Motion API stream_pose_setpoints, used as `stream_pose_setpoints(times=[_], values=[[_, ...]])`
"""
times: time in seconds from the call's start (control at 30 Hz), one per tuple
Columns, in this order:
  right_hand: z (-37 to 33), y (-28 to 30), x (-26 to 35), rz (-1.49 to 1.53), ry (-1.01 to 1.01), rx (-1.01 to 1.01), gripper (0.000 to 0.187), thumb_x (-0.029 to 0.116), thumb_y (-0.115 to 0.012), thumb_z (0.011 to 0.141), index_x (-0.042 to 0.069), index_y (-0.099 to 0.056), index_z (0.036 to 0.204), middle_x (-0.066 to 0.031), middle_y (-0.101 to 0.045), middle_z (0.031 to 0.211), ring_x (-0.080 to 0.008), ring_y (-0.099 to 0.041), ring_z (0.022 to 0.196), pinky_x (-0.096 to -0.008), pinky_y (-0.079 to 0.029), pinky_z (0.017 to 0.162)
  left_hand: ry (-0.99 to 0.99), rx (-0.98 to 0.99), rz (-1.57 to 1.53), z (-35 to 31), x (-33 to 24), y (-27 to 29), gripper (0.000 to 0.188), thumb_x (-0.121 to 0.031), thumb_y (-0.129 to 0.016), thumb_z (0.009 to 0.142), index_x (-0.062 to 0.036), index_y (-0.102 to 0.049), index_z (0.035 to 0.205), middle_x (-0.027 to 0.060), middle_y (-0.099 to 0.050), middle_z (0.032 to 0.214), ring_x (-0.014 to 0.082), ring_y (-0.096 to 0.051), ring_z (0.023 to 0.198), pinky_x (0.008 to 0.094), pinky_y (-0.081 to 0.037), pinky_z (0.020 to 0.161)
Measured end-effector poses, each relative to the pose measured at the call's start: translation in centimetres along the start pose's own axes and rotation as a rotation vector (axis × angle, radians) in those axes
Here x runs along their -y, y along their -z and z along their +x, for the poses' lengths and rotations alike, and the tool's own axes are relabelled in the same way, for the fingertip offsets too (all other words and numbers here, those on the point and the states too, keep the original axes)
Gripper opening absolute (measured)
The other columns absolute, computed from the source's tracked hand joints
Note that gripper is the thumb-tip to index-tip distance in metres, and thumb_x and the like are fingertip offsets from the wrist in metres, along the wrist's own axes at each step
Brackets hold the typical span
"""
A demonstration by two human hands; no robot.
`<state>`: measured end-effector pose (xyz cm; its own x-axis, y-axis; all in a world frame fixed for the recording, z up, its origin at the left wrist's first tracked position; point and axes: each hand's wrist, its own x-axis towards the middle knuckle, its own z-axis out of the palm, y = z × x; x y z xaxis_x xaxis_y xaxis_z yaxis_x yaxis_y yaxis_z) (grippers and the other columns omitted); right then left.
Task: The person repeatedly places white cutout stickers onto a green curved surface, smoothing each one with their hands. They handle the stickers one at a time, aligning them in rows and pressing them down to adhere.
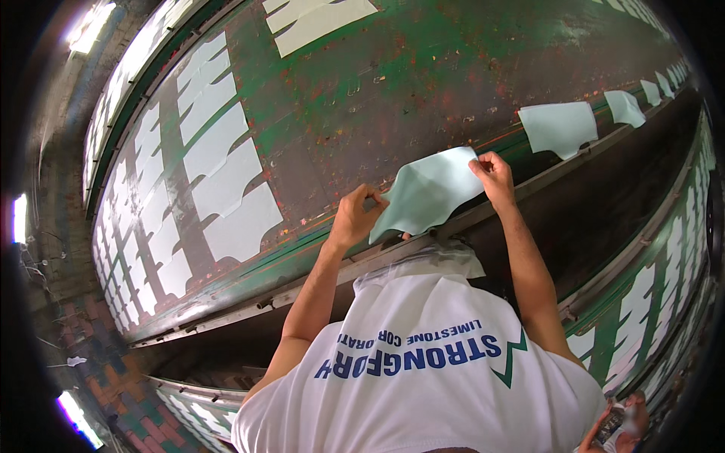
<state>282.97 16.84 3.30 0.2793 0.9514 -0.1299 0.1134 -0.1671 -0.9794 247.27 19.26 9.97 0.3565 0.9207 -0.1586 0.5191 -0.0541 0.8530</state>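
A pale, blue-white cut fabric panel (430,189) is stretched between my two hands at the near edge of a long green table (377,98). My left hand (358,216) pinches its left corner between thumb and fingers. At the upper right corner, my right hand (495,178) grips the panel the same way. The panel sags slightly in the middle, and its lower edge hangs near my shirt. Just right of my right hand, a similar pale panel (559,127) lies along the table's near edge, partly overhanging it.
Rows of white cut panels (230,174) cover the table's left part. More panels (317,19) lie at its far side. Smaller-looking panels (625,108) continue along the right edge. A metal rail (302,293) runs along the front. Another person's hand (634,419) shows at lower right.
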Motion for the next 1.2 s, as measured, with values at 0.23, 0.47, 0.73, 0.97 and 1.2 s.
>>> stream_pose_setpoints(times=[0.23,0.47,0.73,0.97,1.2], values=[[2.2,3.5,0.0,0.154,0.181,-0.210,0.020,0.019,-0.077,0.099,0.001,-0.068,0.095,0.0033,-0.064,0.086,-0.0036,-0.052,0.077,-0.0221,-0.044,0.070,-0.038,0.003,-0.190,0.0,-4.4,-1.5,0.014,-0.010,-0.079,0.094,-0.0061,-0.074,0.106,0.0014,-0.074,0.099,0.0104,-0.058,0.079,0.0288,-0.046,0.066],[6.3,11.5,-0.2,-0.237,0.168,-0.396,0.029,0.029,-0.072,0.102,0.001,-0.069,0.093,0.0036,-0.062,0.078,-0.0072,-0.050,0.073,-0.0269,-0.045,0.068,-0.101,0.034,-0.145,2.5,-9.4,-5.7,0.019,-0.007,-0.079,0.091,-0.0048,-0.076,0.110,0.0082,-0.075,0.109,0.0220,-0.071,0.094,0.0350,-0.056,0.074],[11.8,22.9,1.2,-0.553,0.217,-0.400,0.033,0.032,-0.067,0.105,0.001,-0.067,0.093,-0.0060,-0.063,0.075,-0.0144,-0.054,0.070,-0.0349,-0.048,0.066,-0.228,-0.206,-0.108,7.5,-15.5,-14.4,0.023,-0.001,-0.077,0.090,-0.0049,-0.074,0.112,0.0105,-0.073,0.112,0.0290,-0.072,0.095,0.0374,-0.057,0.072],[16.3,28.0,0.6,-0.790,0.030,-0.046,0.033,0.031,-0.063,0.105,0.000,-0.066,0.095,-0.0176,-0.065,0.078,-0.0285,-0.059,0.069,-0.0415,-0.048,0.069,-0.278,-0.462,0.327,15.3,-11.7,-23.6,0.014,-0.008,-0.078,0.088,-0.0074,-0.076,0.102,0.0073,-0.070,0.103,0.0313,-0.063,0.097,0.0440,-0.050,0.085],[17.9,29.9,-1.1,-0.573,-0.111,-0.047,0.030,0.029,-0.067,0.103,0.000,-0.072,0.098,-0.0030,-0.066,0.077,-0.0127,-0.059,0.076,-0.0326,-0.047,0.072,-0.128,-0.586,0.452,15.9,-8.6,-25.6,0.011,-0.017,-0.083,0.083,-0.0143,-0.079,0.092,0.0033,-0.064,0.091,0.0275,-0.060,0.091,0.0430,-0.045,0.083]])
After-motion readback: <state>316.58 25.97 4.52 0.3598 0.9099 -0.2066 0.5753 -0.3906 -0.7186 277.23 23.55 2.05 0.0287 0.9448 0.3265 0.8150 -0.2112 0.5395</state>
